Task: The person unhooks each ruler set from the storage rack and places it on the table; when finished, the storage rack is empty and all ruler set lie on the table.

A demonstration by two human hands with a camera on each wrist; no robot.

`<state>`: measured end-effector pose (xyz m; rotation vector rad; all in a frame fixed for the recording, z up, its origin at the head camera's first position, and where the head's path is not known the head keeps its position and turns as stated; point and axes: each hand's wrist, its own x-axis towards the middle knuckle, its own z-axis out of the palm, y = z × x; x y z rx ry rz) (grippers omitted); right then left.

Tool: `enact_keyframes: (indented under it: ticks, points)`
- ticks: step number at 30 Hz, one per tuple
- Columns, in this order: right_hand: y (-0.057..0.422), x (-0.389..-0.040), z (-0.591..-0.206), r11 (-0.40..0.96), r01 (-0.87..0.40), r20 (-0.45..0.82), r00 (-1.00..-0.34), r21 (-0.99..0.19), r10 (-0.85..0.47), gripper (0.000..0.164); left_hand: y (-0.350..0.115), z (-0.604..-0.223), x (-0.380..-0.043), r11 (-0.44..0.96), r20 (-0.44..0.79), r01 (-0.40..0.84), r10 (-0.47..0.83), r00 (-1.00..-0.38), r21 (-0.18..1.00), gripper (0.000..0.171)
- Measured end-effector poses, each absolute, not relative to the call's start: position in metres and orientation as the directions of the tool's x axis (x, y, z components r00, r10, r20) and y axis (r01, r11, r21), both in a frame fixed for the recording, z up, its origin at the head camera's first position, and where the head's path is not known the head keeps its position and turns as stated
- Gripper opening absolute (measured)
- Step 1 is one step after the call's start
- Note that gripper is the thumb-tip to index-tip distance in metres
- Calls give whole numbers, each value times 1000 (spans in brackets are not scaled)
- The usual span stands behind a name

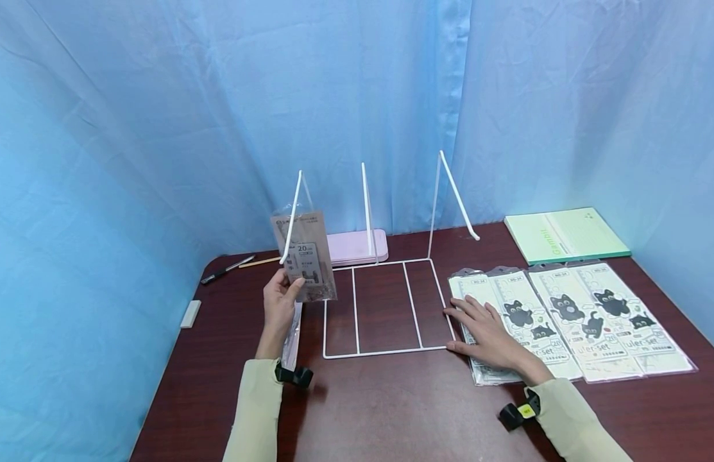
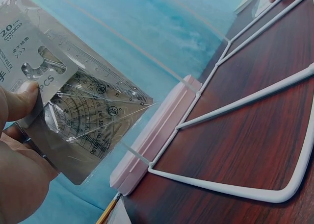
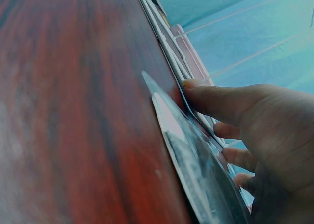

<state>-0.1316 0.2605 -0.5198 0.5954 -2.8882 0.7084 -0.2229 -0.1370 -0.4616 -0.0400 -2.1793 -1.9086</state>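
Note:
My left hand (image 1: pixel 280 307) grips the lower edge of a clear-packaged ruler set (image 1: pixel 310 266), thumb in front. The pack stands upright at the left prong (image 1: pixel 291 218) of a white wire rack (image 1: pixel 357 314), and that prong overlaps it in the head view. Through its plastic, the left wrist view shows a protractor (image 2: pixel 81 113) and triangular rulers. My right hand (image 1: pixel 485 330) lies palm down with fingers spread, partly over the nearest cat-printed ruler packs (image 1: pixel 521 321). In the right wrist view, its thumb tip touches the wire rack (image 3: pixel 171 57).
Behind the rack lies a pink case (image 1: pixel 351 247). To the left are a black pen (image 1: pixel 226 269), a pencil (image 1: pixel 258 262) and a white eraser (image 1: pixel 190 314). A green notebook (image 1: pixel 564 234) sits at the back right. Blue curtains (image 1: pixel 345 96) hang behind the table.

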Motion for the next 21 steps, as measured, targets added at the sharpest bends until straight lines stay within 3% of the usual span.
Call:
enact_keyframes:
  ticks: [21]
  points:
    - [260,-132,-523,795,-433,255,-900,-425,-354,63,-140,-464,-213,132,232,215,-130,-964,968,27]
